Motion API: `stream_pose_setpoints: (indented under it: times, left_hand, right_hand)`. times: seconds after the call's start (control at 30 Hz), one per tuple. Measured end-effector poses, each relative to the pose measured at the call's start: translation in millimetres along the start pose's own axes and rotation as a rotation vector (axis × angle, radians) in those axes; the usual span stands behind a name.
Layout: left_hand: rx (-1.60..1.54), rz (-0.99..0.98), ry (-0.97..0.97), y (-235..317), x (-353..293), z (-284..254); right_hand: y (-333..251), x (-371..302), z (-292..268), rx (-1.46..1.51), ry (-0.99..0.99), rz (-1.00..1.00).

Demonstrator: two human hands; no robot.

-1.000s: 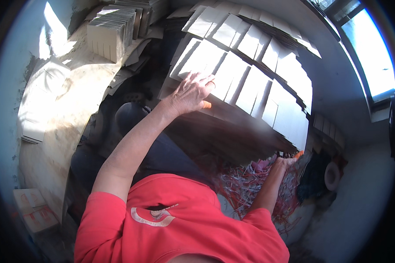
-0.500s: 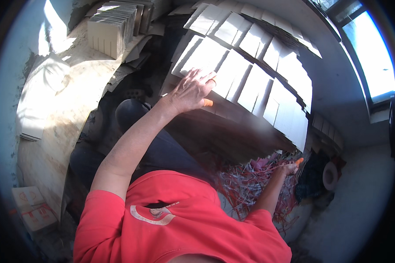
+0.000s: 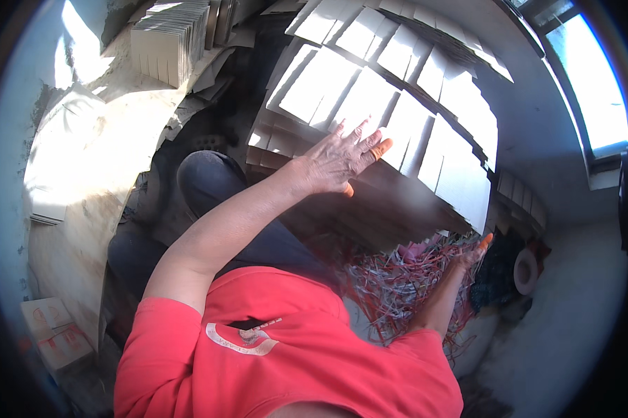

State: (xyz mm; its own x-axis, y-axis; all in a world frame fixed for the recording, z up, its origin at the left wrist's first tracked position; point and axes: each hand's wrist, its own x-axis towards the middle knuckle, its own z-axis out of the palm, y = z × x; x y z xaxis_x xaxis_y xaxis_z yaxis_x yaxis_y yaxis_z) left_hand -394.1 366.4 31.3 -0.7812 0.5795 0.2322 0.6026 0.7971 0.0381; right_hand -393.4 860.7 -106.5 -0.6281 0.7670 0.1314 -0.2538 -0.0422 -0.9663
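My left hand (image 3: pixel 343 161) lies over the near edge of a broad stack of pale cardboard pieces (image 3: pixel 363 94), its fingers spread and nothing held. Orange covers sit on some of its fingertips. The pieces are fanned in overlapping rows, bright with sunlight on top, while the near side of the stack is in shadow. By the stack's lower right corner is my right hand (image 3: pixel 473 255), smaller in view, with an orange-tipped finger stretched out. Its fingers look extended and I see nothing in them.
Beneath the right arm is a heap of shredded red and white strips (image 3: pixel 397 289). A wooden board (image 3: pixel 129 139) on the left bears upright slotted cardboard pieces (image 3: pixel 162 52). A roll (image 3: pixel 525 272) lies at the right, a small box (image 3: pixel 56 331) at lower left.
My left hand has slid right and slightly nearer along the stack's edge, its fingers spreading. My right hand has moved a little up and to the right.
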Motion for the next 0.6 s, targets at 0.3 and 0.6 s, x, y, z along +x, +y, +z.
stream_pose_setpoints:
  times: [0.3, 0.6]
  left_hand:
    - [0.199, -0.026, 0.172, 5.1, 3.5, 45.1]
    - [0.142, -0.046, 0.160, -2.8, -3.0, 53.0]
  right_hand:
    - [-32.5, 3.9, 76.1, -0.015, -0.020, 0.056]
    - [-56.3, -23.0, 91.5, -0.398, 0.046, -0.003]
